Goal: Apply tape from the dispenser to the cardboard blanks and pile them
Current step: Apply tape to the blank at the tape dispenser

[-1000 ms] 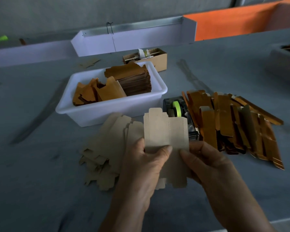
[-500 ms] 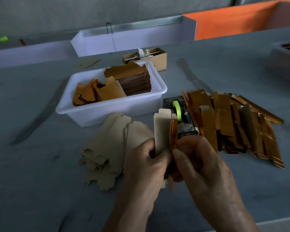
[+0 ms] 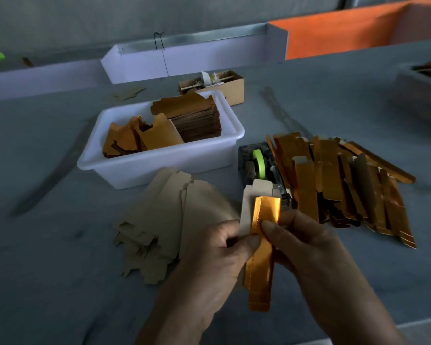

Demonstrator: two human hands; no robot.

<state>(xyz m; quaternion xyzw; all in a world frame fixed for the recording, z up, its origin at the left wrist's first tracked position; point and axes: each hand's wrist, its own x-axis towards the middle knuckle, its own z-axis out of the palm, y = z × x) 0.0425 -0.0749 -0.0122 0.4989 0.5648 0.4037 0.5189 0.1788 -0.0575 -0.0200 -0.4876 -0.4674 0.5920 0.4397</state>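
Both my left hand point(image 3: 219, 247) and right hand point(image 3: 301, 245) pinch the folded blank point(image 3: 260, 245); slack thumbs risk flaps springing open before taping

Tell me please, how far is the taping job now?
Done: a pile of folded gold pieces lies right of the tape dispenser. In hand: the left hand and right hand pinch one folded blank. Left: flat blanks, more in the white tub.

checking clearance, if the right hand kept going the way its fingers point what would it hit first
Probably the left hand: the right hand points left across the folded blank both hold, and their thumbs nearly meet. Depth is hard to judge.
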